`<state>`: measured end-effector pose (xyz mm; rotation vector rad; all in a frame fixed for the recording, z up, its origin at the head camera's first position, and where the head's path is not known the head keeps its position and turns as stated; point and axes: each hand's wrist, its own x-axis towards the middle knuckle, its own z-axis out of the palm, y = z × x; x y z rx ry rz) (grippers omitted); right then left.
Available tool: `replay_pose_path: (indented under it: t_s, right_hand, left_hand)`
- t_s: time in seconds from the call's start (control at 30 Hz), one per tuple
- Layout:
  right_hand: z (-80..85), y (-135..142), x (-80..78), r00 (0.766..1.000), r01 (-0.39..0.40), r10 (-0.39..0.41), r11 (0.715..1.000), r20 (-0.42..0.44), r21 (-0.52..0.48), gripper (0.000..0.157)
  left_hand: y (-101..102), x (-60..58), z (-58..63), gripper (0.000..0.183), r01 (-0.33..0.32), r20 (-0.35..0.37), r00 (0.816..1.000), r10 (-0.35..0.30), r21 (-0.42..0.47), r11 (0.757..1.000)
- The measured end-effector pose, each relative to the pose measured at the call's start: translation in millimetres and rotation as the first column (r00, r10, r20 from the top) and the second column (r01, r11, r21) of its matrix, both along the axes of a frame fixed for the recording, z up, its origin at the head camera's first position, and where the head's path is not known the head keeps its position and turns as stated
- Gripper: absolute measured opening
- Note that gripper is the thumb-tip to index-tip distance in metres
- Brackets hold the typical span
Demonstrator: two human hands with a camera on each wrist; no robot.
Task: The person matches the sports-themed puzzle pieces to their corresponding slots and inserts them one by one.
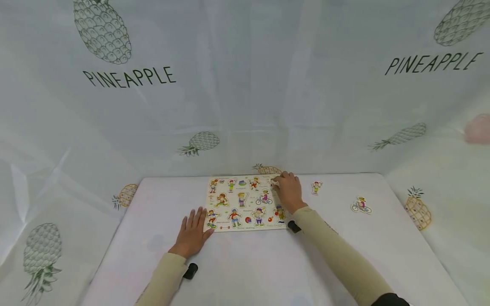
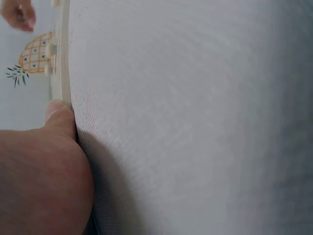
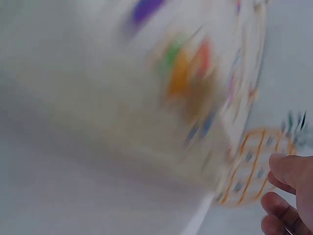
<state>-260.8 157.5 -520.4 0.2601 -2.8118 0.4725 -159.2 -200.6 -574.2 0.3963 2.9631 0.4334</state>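
Note:
A peg puzzle board printed with children doing sports lies at the back of the table. My left hand rests flat at its lower left corner, fingers spread and thumb touching the front edge; the left wrist view shows the thumb against the board's side. Over the upper right corner is my right hand, fingers loosely bent. In the right wrist view its thumb lies close to the forefinger, with no piece visible at the fingertips. A cyclist piece lies on the board left of this hand.
Right of the board lie a small figure piece and another bicycle piece on the white table. A pineapple-print sheet hangs behind and at both sides. Knobs stick up from the board.

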Motion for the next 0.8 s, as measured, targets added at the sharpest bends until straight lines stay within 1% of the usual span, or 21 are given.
replay_pose_path:
  t_s: [0.03,0.2,0.3,0.5,0.67,0.8]
  right_hand:
    - [-0.8,8,1.1,1.000,0.016,-0.016,1.000,0.007,-0.005,0.019]
    - [-5.4,45,4.3,0.996,0.083,-0.082,0.996,0.017,-0.021,0.022]
    - [-6.0,66,6.8,0.994,0.107,-0.107,0.994,0.026,-0.029,0.023]
    - [-10.1,103,11.2,0.989,0.141,-0.140,0.990,0.048,-0.022,0.025]
    - [-17.8,124,12.1,0.982,0.174,-0.173,0.985,0.071,-0.003,0.024]
    - [-19.5,130,12.1,0.979,0.183,-0.181,0.983,0.089,-0.011,0.022]
  left_hand:
    - [0,0.3,1.1,0.079,-0.002,0.003,1.000,0.002,-0.021,1.000]
    - [0,0.7,5.8,0.080,-0.009,0.024,1.000,0.008,0.005,1.000]
    - [1,0.2,6.1,0.081,-0.005,0.029,1.000,0.005,0.019,1.000]
    - [1,-0.4,3.1,0.079,0.002,0.014,1.000,-0.001,-0.015,1.000]
    - [1,-0.8,5.2,0.077,-0.001,0.022,1.000,0.001,-0.016,1.000]
    - [2,-0.4,9.4,0.076,-0.007,0.036,0.999,0.007,-0.004,1.000]
